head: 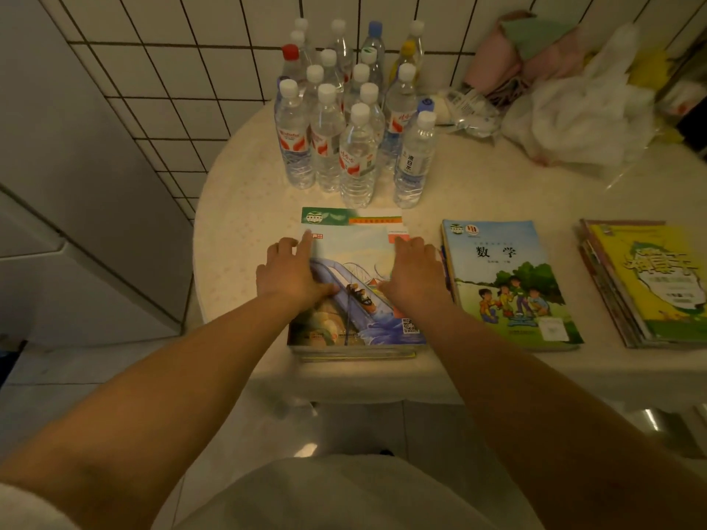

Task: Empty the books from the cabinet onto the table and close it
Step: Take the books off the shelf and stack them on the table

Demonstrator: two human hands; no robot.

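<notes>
Both hands, left (292, 275) and right (415, 275), lie flat with fingers (307, 242) spread, gripping nothing, steadying the book stack (355, 300) on the desk (237, 208).

Pale table (245, 208) with a rounded left end, set against a tiled wall. At the near edge, three book stacks in a row: left stack (355, 300) with a slide picture on top, both hands laid flat on its cover; middle stack (509, 285) just beside it, topped by a maths book; right stack (646, 285) apart, yellow cover uppermost. Behind the left stack, a tight cluster of upright water bottles (344, 120). At the back right, a white plastic bag (581, 109) and pink cloth (509, 59).
</notes>
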